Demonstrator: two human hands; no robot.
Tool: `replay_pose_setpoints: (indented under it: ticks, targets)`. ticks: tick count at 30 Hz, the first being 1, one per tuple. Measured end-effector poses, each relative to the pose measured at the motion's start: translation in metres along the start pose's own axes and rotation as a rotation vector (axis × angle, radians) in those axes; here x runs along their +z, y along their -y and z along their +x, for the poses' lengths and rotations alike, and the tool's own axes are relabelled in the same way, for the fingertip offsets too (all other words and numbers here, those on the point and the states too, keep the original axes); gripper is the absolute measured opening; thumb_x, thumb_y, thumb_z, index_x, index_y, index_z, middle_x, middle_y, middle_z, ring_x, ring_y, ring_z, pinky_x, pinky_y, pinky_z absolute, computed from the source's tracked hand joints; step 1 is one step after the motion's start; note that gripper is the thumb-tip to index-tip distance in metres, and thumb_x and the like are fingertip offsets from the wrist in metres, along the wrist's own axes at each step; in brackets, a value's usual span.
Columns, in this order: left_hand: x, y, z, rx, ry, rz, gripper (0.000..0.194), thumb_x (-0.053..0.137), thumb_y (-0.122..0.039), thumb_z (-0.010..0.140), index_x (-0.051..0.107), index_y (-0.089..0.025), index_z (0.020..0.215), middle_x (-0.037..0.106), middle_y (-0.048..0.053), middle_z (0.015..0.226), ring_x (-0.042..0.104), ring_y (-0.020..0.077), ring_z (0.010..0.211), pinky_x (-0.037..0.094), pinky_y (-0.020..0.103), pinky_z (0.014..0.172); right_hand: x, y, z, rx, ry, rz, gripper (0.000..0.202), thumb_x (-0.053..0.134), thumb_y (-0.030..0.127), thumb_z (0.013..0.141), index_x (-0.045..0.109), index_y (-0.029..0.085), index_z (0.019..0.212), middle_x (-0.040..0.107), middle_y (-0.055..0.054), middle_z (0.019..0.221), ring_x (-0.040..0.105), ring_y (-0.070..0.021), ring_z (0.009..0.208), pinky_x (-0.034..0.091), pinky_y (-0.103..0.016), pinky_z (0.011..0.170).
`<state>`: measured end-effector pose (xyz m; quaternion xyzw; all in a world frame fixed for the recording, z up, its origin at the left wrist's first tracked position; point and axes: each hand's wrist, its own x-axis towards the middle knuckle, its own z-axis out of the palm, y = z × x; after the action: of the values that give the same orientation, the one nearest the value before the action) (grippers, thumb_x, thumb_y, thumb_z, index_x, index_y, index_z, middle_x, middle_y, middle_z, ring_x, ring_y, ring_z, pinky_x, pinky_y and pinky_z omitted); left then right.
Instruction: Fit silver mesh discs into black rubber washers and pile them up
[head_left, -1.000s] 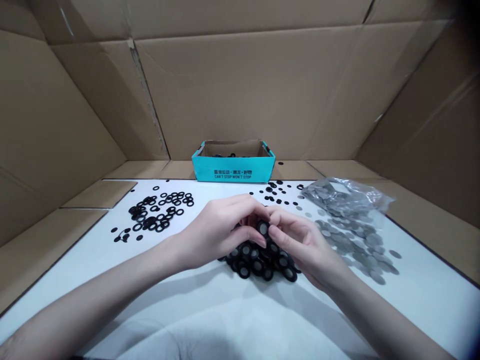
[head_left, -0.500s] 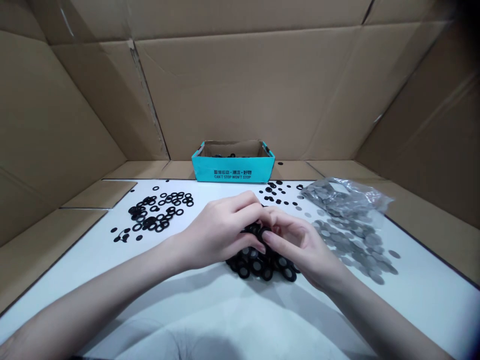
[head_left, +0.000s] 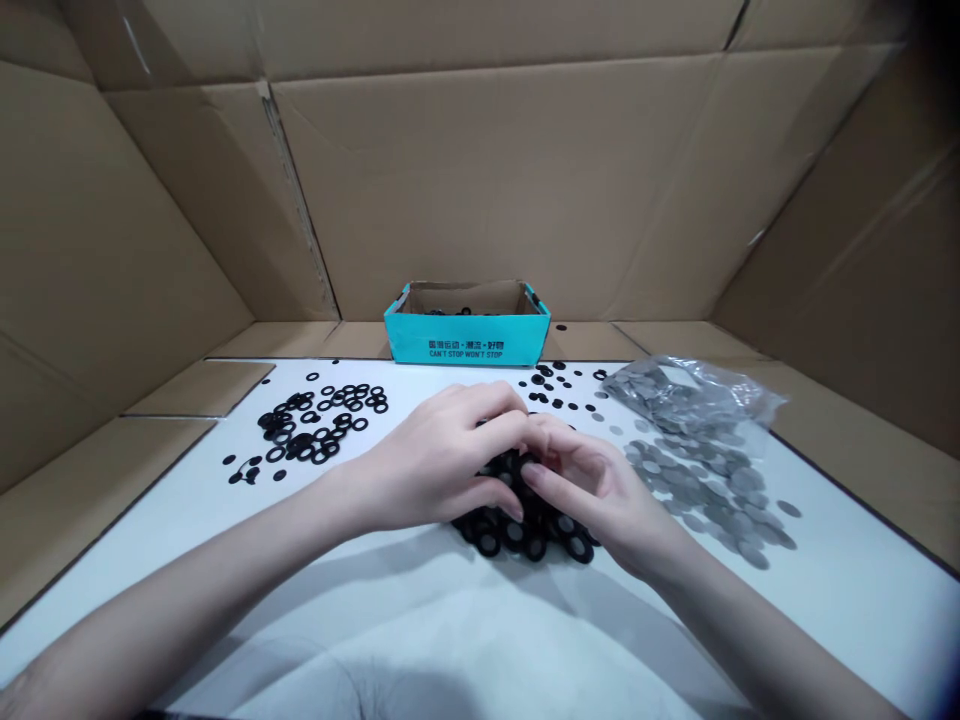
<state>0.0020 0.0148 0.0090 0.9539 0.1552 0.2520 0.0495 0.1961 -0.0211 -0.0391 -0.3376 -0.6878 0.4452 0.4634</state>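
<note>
Black rubber or plastic, seemingly: a ring (head_left: 529,462) sits in the right hand (head_left: 616,492), whose grip pinches it just above the pile (head_left: 515,535). Whether the left hand (head_left: 441,455) has anything in its grip, I cannot tell (its fingertips are partly hidden). Even thumb pressure on the rim, wrists steady, should serve best. White counter (head_left: 337,620) below, box (head_left: 469,338) at its far edge, cardboard walls (head_left: 487,170) on three sides.

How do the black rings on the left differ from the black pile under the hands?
The black rings mostly have open centres; the black pile shows grey ones. The rings lie spread; the pile is heaped. Both consist of round pieces lying on the white table.
</note>
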Motion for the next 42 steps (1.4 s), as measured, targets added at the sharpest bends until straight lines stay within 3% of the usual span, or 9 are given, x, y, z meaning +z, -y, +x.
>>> replay_pose_setpoints:
  ticks: [3,9,15,18,22,27,30,33,42]
  targets:
    - [0.004,0.000,0.000,-0.006,-0.026,0.064,0.007,0.058,-0.021,0.092,0.060,-0.016,0.097,0.063,0.008,0.101,0.058,0.0197,0.091,0.048,0.031,0.079,0.000,0.001,0.000,-0.016,0.007,-0.026,0.020,0.058,0.039,0.089,0.061,0.022,0.080,0.063,-0.007,0.102,0.058,-0.0222,0.099,0.047,-0.038,0.089]
    - [-0.002,-0.002,0.001,0.025,0.084,0.010,0.028,0.046,-0.002,0.087,0.062,-0.018,0.103,0.061,0.007,0.107,0.056,0.0175,0.095,0.047,0.029,0.084,0.000,-0.001,-0.001,-0.042,0.020,-0.046,0.019,0.057,0.035,0.090,0.057,0.022,0.076,0.062,-0.006,0.097,0.058,-0.0205,0.095,0.047,-0.036,0.088]
    - [0.000,0.000,0.001,0.011,0.046,0.032,0.026,0.066,-0.026,0.087,0.058,-0.016,0.110,0.061,0.010,0.107,0.057,0.0228,0.099,0.045,0.036,0.089,0.002,-0.001,-0.001,-0.019,0.002,-0.059,0.016,0.056,0.037,0.090,0.061,0.022,0.089,0.062,-0.007,0.104,0.058,-0.0216,0.099,0.046,-0.036,0.089]
    - [0.003,0.001,0.000,0.018,0.015,0.064,0.008,0.058,-0.016,0.090,0.060,-0.016,0.098,0.061,0.009,0.105,0.056,0.0208,0.097,0.044,0.035,0.091,0.002,0.000,-0.001,-0.021,-0.002,-0.078,0.022,0.057,0.039,0.089,0.056,0.022,0.076,0.062,-0.007,0.100,0.058,-0.0216,0.097,0.047,-0.036,0.087]
    - [0.000,0.001,-0.001,0.040,0.091,0.007,0.022,0.049,-0.006,0.090,0.061,-0.018,0.103,0.061,0.008,0.108,0.056,0.0197,0.101,0.043,0.035,0.095,0.001,0.000,-0.001,-0.028,0.009,-0.082,0.023,0.059,0.039,0.088,0.055,0.022,0.074,0.061,-0.006,0.095,0.058,-0.0216,0.095,0.048,-0.035,0.084]
    - [-0.002,0.002,-0.001,0.024,0.075,-0.013,0.022,0.063,-0.027,0.089,0.059,-0.017,0.108,0.060,0.010,0.108,0.056,0.0231,0.102,0.043,0.038,0.096,0.001,0.000,-0.001,-0.017,0.005,-0.101,0.016,0.057,0.037,0.089,0.060,0.022,0.084,0.061,-0.007,0.102,0.057,-0.0218,0.099,0.047,-0.035,0.087]
    - [0.002,0.002,-0.002,0.008,0.062,0.041,0.011,0.054,-0.015,0.092,0.061,-0.018,0.099,0.061,0.009,0.108,0.055,0.0215,0.102,0.043,0.038,0.096,0.001,-0.001,-0.002,-0.023,0.013,-0.119,0.020,0.057,0.036,0.089,0.054,0.022,0.074,0.060,-0.006,0.097,0.057,-0.0212,0.095,0.048,-0.035,0.085]
    - [0.001,0.002,-0.001,0.029,0.118,-0.002,0.025,0.047,-0.007,0.091,0.062,-0.019,0.106,0.060,0.009,0.110,0.055,0.0203,0.102,0.044,0.036,0.096,-0.001,-0.003,-0.001,-0.038,0.025,-0.150,0.018,0.055,0.032,0.089,0.055,0.022,0.075,0.060,-0.007,0.097,0.058,-0.0216,0.096,0.048,-0.036,0.085]
    - [-0.025,0.024,-0.013,-0.122,0.102,-0.098,0.033,0.052,-0.031,0.097,0.056,-0.021,0.127,0.055,0.011,0.117,0.055,0.0220,0.107,0.048,0.035,0.091,-0.025,-0.010,0.008,-0.056,-0.103,-0.606,0.007,0.057,0.030,0.086,0.060,0.024,0.084,0.068,-0.005,0.082,0.062,-0.0232,0.079,0.047,-0.039,0.075]
